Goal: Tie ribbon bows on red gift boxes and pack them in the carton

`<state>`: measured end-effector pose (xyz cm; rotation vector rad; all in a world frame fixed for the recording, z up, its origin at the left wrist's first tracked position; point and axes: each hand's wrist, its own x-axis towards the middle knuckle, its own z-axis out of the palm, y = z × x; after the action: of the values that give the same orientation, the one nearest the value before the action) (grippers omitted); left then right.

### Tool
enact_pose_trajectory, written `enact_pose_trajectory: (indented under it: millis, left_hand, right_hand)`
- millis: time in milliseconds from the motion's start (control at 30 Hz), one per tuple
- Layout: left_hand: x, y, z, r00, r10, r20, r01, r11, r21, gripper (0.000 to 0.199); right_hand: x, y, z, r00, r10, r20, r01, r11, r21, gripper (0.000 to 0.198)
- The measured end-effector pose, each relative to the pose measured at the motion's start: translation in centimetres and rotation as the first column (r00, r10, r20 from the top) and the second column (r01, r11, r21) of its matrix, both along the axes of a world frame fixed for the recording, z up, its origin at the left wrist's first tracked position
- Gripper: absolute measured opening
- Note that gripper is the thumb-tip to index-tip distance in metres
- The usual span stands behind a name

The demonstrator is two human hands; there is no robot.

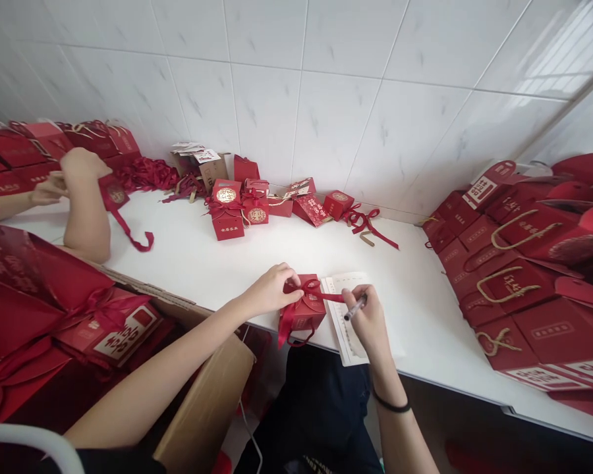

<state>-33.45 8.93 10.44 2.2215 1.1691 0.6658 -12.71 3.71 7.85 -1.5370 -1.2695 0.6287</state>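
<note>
A small red gift box (310,316) stands at the front edge of the white table, with a red ribbon (310,294) tied in a bow on top. My left hand (279,289) is closed at the bow's left side, thumb and fingers pinching the ribbon. To the right, my right hand (368,316) is closed on the ribbon's tail, drawn out sideways from the bow. That same hand also holds a pen (356,307) across its fingers. Under the right hand lies an open notebook (343,329), beside the box; its writing is too small to read.
Red gift boxes and bags with rope handles (518,283) are stacked on the right. Several small boxes (227,207) and loose ribbons (368,220) lie along the tiled wall. A co-worker's arms (86,204) reach over the table at left, near a large carton (148,286).
</note>
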Motion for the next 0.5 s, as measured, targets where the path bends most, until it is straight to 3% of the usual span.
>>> enact_pose_trajectory:
  millis: [100,200,333,500]
  left_hand:
    - [-0.8,-0.4,0.5,0.996,0.068,0.058,-0.066,0.997,-0.039,0.019]
    - [-1.4,-0.9,0.8,0.990,0.138,0.022,-0.136,0.989,-0.065,0.017]
    - [-1.7,-1.4,0.6,0.984,0.178,0.000,-0.177,0.977,-0.116,0.021]
    - [-1.7,-1.3,0.0,0.983,0.183,0.017,-0.179,0.971,-0.157,0.028]
  right_hand:
    - [0.1,1.6,1.5,0.988,-0.067,0.139,0.055,0.994,0.090,0.031]
    - [-0.7,3.2,2.5,0.968,0.030,0.251,-0.037,0.999,0.024,0.035]
    - [-2.8,4.4,2.5,0.944,0.184,0.275,-0.149,0.978,-0.144,0.043]
    - [-4.3,4.3,1.8,0.957,0.178,0.231,-0.165,0.983,-0.076,0.029]
